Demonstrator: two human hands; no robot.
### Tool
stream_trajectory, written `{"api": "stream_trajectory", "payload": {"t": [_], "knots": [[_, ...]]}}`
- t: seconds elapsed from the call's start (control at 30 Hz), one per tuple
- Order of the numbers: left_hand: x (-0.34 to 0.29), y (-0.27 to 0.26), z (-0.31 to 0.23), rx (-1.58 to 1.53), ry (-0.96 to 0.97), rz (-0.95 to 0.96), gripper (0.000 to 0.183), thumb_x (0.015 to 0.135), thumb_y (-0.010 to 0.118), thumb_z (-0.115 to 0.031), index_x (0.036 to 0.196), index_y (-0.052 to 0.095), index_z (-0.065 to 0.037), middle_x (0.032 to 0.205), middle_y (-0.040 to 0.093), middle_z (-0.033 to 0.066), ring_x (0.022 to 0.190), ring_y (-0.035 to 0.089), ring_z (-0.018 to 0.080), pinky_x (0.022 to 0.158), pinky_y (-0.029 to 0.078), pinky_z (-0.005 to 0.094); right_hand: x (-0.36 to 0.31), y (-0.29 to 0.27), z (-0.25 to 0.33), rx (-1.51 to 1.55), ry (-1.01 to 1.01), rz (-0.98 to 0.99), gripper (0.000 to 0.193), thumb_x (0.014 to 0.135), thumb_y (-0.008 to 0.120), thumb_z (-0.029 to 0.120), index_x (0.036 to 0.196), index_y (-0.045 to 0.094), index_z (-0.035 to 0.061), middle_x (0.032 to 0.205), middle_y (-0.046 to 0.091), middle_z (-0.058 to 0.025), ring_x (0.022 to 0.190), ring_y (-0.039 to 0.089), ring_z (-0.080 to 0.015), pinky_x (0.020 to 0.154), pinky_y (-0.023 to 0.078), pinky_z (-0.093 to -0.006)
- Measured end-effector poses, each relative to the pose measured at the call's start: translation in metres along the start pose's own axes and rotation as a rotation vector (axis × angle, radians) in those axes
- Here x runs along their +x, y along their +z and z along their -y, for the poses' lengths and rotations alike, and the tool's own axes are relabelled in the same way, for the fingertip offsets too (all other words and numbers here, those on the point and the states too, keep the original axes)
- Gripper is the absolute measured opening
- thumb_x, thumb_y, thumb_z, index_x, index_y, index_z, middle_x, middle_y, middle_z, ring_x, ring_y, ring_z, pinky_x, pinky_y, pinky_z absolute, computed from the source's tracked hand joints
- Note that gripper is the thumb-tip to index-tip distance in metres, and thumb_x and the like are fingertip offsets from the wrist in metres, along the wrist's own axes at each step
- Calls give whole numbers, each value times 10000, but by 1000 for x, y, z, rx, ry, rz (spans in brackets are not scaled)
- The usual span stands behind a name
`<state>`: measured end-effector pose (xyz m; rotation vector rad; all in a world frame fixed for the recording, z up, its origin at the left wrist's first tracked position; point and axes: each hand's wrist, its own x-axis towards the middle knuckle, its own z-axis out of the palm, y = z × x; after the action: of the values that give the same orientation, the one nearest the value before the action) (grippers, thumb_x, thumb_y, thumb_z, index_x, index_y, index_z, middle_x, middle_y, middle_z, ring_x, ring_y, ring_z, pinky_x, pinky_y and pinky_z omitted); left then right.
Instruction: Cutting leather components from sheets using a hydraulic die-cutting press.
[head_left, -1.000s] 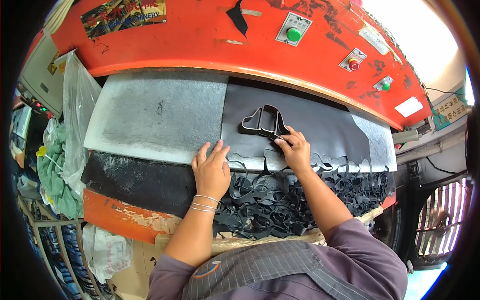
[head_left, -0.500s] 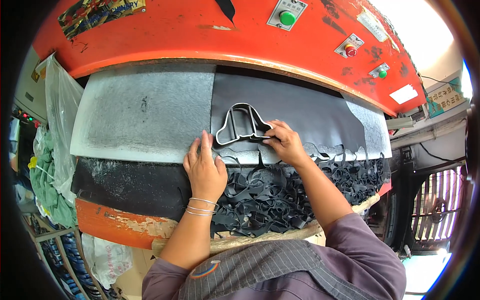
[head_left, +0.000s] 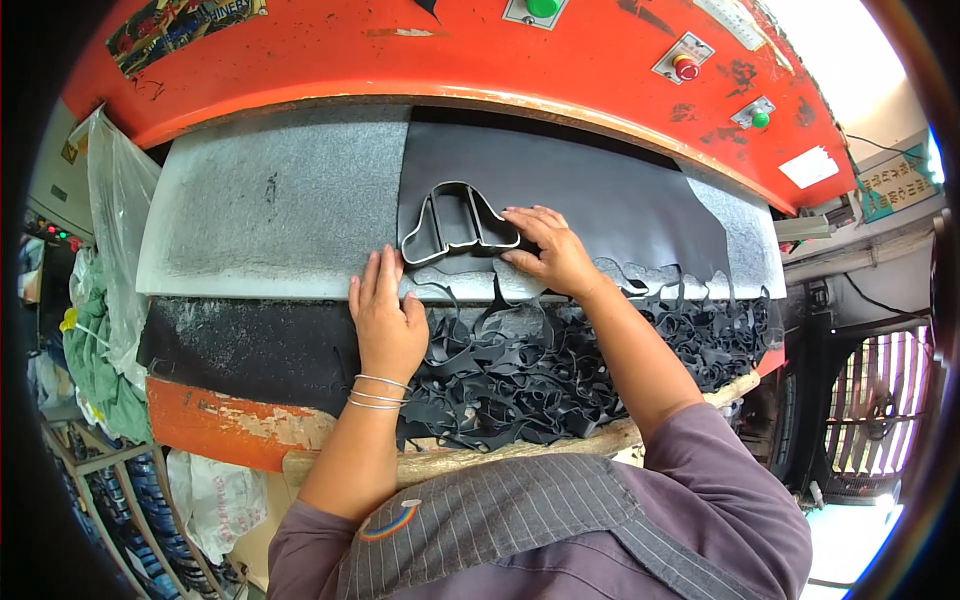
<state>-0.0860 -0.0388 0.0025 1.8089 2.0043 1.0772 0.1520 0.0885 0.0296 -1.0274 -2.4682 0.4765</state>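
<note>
A metal cutting die [head_left: 462, 245], a bell-like outline with two cross bars, rests on a black sheet [head_left: 620, 215] near its left edge. My right hand [head_left: 555, 255] pinches the die's right end between thumb and fingers. By the die's lower left corner, my left hand [head_left: 388, 320] lies with fingers stretched out over the pale cutting board [head_left: 270, 220]; whether its fingertips touch the die I cannot tell. The sheet's near edge is scalloped with cut-out curves.
Tangled black offcuts [head_left: 540, 385] pile up along the near side of the board. Beyond it stands an orange machine beam [head_left: 420, 70] with a red button [head_left: 686, 67] and green buttons. Clear plastic [head_left: 118, 240] hangs at the left.
The whole scene has shifted slightly up and left in the picture. Both hands keep nearly the same places at the die, which shows no clear movement on the sheet.
</note>
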Motion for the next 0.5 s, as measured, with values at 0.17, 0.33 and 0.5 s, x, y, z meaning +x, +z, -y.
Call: {"api": "stream_trajectory", "payload": {"t": [0.17,0.33,0.5], "knots": [[-6,1,-3,-35,-23,-34,595,834,512,-48,1402,365,53,1306,573,179,1349,387,339,1143,187,516,-1,0,2,-15,-20,4,568,797,716,280,1300,547,78,1308,569,-136,1218,509,-334,1092,331,-445],[-9,5,-9,-33,-7,-59,623,833,512,-37,1420,324,55,1320,563,176,1345,390,342,1145,178,519,-4,-3,2,-38,-6,0,601,790,725,303,1317,533,86,1324,557,-137,1234,490,-351,1081,338,-445],[-11,4,-6,-44,-43,-66,649,835,510,-32,1437,284,46,1344,549,157,1332,404,338,1140,182,520,36,-30,42,-55,-192,-36,525,833,667,203,1327,521,101,1321,555,-118,1248,495,-291,1031,375,-434]]}}
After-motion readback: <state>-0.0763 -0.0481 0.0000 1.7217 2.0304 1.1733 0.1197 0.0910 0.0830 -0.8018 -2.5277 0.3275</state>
